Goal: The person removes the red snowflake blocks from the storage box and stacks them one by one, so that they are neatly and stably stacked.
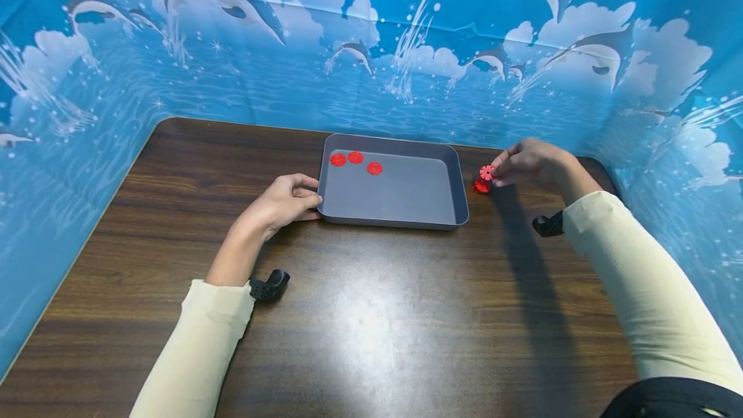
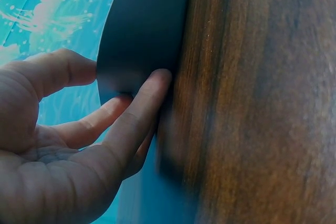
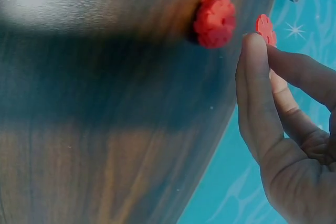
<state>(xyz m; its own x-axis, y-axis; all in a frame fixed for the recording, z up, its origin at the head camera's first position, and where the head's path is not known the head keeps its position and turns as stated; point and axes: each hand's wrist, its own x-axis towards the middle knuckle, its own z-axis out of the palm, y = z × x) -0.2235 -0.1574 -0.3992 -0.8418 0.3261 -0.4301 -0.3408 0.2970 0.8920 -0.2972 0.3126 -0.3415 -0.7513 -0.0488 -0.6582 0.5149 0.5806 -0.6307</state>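
A shallow grey tray (image 1: 400, 195) lies on the table with three red notched discs (image 1: 374, 168) inside, near its far left corner. At the tray's left end my left hand (image 1: 284, 202) holds on, one fingertip at the rim and others against the outer wall (image 2: 142, 35). Right of the tray, my right hand (image 1: 531, 163) pinches another red notched disc (image 1: 486, 173) between thumb and fingertips. This disc (image 3: 266, 29) is raised above a small stack of red discs (image 3: 215, 22), which stands on the table beside the tray. Fingers partly hide the pinched disc in the right wrist view.
The brown wood-grain table (image 1: 371, 315) runs back to a blue dolphin-print cloth (image 1: 348, 82) that hangs behind and at both sides. Black straps (image 1: 269, 286) sit at both wrists. A dark shadow of the right arm falls across the table.
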